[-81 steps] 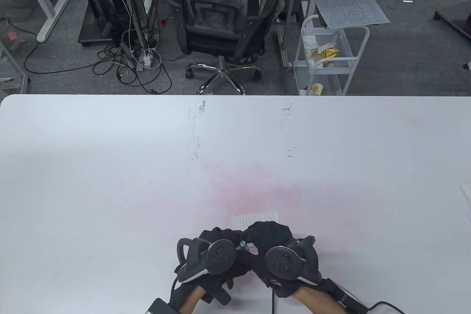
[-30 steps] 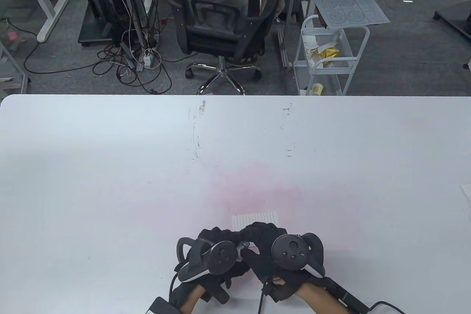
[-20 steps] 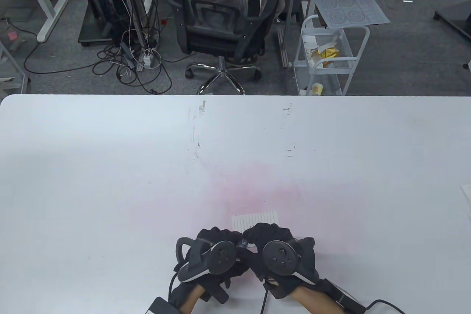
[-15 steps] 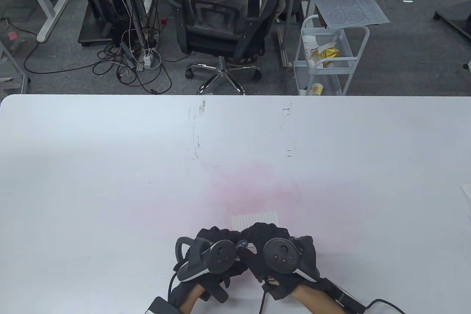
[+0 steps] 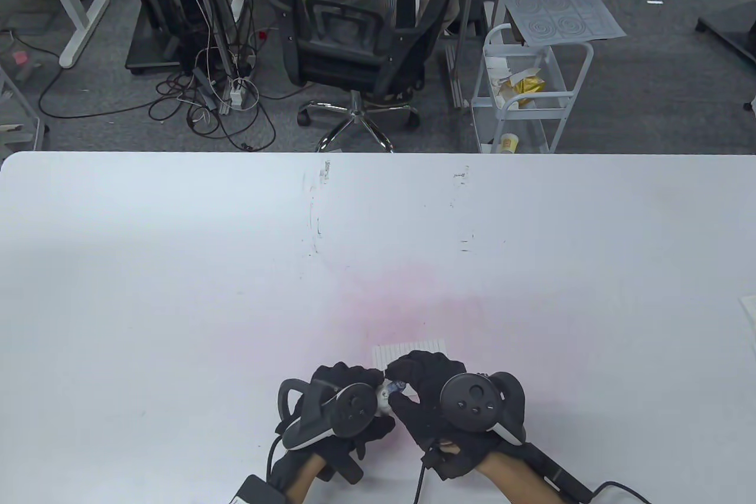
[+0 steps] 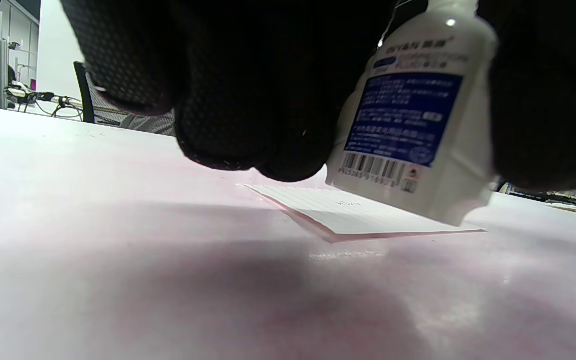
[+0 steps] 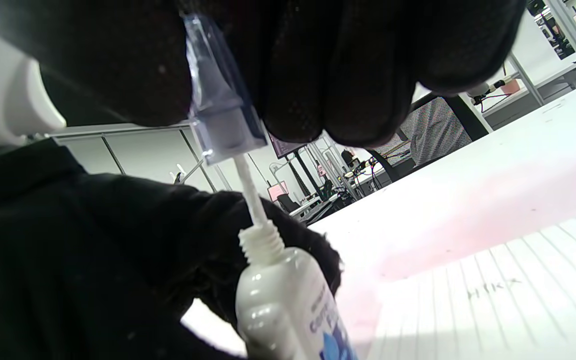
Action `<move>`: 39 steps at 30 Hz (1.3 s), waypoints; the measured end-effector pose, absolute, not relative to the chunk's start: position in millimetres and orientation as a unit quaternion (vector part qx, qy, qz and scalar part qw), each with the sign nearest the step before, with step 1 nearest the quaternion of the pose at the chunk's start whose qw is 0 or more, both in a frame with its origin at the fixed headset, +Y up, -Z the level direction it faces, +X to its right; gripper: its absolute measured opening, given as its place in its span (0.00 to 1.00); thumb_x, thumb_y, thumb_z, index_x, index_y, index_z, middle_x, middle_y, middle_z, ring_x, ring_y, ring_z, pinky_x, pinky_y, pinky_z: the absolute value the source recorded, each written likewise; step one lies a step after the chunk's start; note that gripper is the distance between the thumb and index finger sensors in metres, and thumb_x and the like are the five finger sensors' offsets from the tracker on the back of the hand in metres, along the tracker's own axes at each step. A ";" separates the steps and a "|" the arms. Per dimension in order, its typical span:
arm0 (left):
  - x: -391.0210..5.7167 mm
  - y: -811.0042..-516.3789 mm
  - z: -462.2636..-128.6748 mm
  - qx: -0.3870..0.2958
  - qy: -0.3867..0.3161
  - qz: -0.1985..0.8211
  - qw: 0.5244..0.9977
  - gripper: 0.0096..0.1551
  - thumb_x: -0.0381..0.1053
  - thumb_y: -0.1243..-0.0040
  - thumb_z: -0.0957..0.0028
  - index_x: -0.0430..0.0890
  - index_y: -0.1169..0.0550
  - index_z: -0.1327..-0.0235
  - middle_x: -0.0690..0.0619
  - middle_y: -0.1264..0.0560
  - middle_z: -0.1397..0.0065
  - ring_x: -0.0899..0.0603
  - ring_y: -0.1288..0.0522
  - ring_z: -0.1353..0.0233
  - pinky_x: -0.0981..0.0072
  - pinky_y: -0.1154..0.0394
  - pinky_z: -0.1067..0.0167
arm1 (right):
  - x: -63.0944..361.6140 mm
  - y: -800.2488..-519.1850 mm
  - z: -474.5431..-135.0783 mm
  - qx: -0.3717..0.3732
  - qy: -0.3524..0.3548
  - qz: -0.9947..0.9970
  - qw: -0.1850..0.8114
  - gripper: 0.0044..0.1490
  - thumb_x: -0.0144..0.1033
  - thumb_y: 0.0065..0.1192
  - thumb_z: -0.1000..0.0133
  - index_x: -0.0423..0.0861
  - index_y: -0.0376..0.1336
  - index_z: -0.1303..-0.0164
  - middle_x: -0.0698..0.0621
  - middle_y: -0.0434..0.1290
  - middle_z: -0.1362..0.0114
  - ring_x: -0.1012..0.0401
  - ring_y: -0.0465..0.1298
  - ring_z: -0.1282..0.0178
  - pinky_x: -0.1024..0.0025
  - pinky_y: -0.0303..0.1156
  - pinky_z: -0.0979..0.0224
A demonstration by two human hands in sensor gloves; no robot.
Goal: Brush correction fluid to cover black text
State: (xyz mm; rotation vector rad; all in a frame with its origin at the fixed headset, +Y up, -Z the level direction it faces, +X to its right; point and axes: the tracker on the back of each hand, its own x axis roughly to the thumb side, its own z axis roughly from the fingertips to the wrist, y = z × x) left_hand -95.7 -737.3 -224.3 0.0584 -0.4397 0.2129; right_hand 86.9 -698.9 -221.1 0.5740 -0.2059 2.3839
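Observation:
My left hand grips a white correction fluid bottle with a blue label, tilted and held just above the table; it also shows in the left wrist view. My right hand pinches the clear bluish brush cap, lifted off the neck. The white brush stem still reaches into the bottle's threaded neck. A small lined paper lies flat just beyond both hands. It carries a short line of black text, also seen in the left wrist view.
The white table has a pink stain around the paper and scuff marks further back. A sheet edge shows at the table's right edge. Beyond the far edge stand an office chair and a white cart.
My right hand has twisted to and fro on the cap, then rolled to the right. The cap has come up off the bottle neck, and the brush stem now shows. My left hand has shifted slightly left.

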 end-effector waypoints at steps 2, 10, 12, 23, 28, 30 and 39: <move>-94.9 -738.6 -224.6 0.025 -0.219 0.098 0.971 0.45 0.73 0.22 0.79 0.50 0.17 0.50 0.49 0.12 0.48 0.44 0.13 0.50 0.48 0.20 0.40 | 88.6 -697.7 -220.8 0.218 -0.084 0.911 0.341 0.31 0.49 0.70 0.58 0.48 0.71 0.47 0.46 0.74 0.40 0.46 0.80 0.46 0.43 0.70 0.38; -95.7 -739.0 -225.6 0.020 -0.217 0.092 0.972 0.45 0.73 0.22 0.79 0.50 0.17 0.50 0.49 0.12 0.48 0.44 0.13 0.50 0.48 0.20 0.40 | 96.1 -691.2 -220.6 0.213 -0.096 0.908 0.348 0.30 0.49 0.70 0.58 0.48 0.71 0.47 0.47 0.74 0.41 0.47 0.80 0.46 0.43 0.71 0.38; -96.1 -738.9 -225.7 0.019 -0.216 0.091 0.972 0.46 0.73 0.22 0.79 0.50 0.17 0.49 0.49 0.12 0.48 0.44 0.13 0.50 0.48 0.21 0.40 | 97.7 -690.5 -220.7 0.211 -0.099 0.907 0.350 0.30 0.49 0.70 0.58 0.48 0.71 0.47 0.47 0.74 0.41 0.47 0.80 0.46 0.43 0.71 0.38; -106.5 -735.2 -229.5 0.026 -0.195 0.100 0.975 0.45 0.73 0.22 0.79 0.50 0.17 0.49 0.49 0.12 0.48 0.45 0.13 0.49 0.48 0.21 0.40 | 108.2 -686.6 -221.5 0.201 -0.158 0.889 0.381 0.31 0.50 0.70 0.57 0.49 0.70 0.46 0.48 0.73 0.40 0.47 0.80 0.45 0.44 0.70 0.37; -131.0 -732.4 -238.0 0.034 -0.158 0.120 0.980 0.45 0.72 0.22 0.79 0.50 0.17 0.48 0.49 0.12 0.47 0.45 0.13 0.49 0.48 0.21 0.39 | 121.4 -688.4 -227.9 0.173 -0.169 0.887 0.394 0.31 0.50 0.70 0.57 0.49 0.69 0.45 0.48 0.73 0.39 0.47 0.79 0.44 0.44 0.70 0.37; -145.1 -732.2 -241.8 0.038 -0.133 0.129 0.982 0.45 0.72 0.22 0.78 0.50 0.17 0.48 0.49 0.13 0.47 0.45 0.13 0.49 0.49 0.21 0.39 | 126.2 -689.6 -229.8 0.163 -0.171 0.887 0.397 0.31 0.50 0.70 0.57 0.50 0.69 0.45 0.48 0.73 0.39 0.47 0.79 0.44 0.44 0.70 0.37; -202.0 -736.8 -254.2 0.043 -0.037 0.154 0.987 0.45 0.72 0.21 0.77 0.50 0.18 0.47 0.49 0.13 0.47 0.44 0.13 0.48 0.48 0.21 0.39 | 134.5 -692.5 -233.5 0.146 -0.173 0.888 0.401 0.31 0.50 0.70 0.57 0.50 0.69 0.45 0.48 0.73 0.39 0.47 0.79 0.44 0.44 0.70 0.37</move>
